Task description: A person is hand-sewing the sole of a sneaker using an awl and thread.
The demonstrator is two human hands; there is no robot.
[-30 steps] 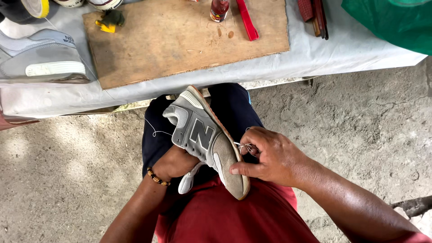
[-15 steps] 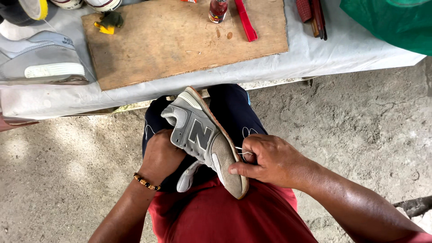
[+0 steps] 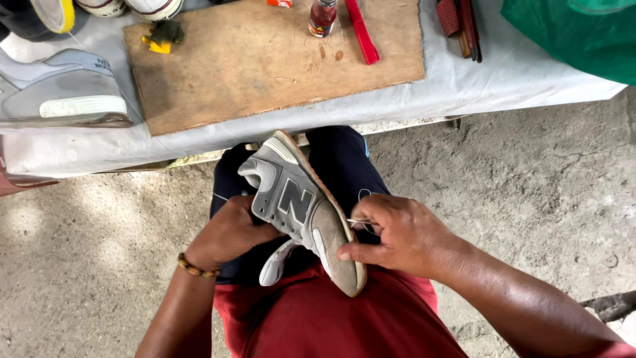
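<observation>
- Change over the last second: the left hand (image 3: 228,233) has slid up from beneath the grey sneaker (image 3: 299,205) to the shoe's side near the heel; the beaded bracelet (image 3: 196,268) on its wrist has moved up with it.
- Left hand: fingers curled closed against the sneaker's upper, bracing it on the lap.
- Right hand (image 3: 397,233): in much the same place as before, thumb pressed on the suede toe, fingertips pinched shut on a thin needle (image 3: 361,221) at the sole edge.
- Reading: the regrip suggests the shoe is being steadied for stitching along the sole seam.
- Sneaker: lying tilted across the person's knees, toe toward the body, heel toward the surface (image 3: 464,86).
- Surface: covered in grey cloth, carrying a worn wooden board (image 3: 265,59), a small red bottle (image 3: 322,16), a red tool (image 3: 362,33) and a second grey shoe (image 3: 63,93) at the left.
- Room: rough, cracked concrete floor (image 3: 530,199); green fabric (image 3: 576,33) at the upper right.
</observation>
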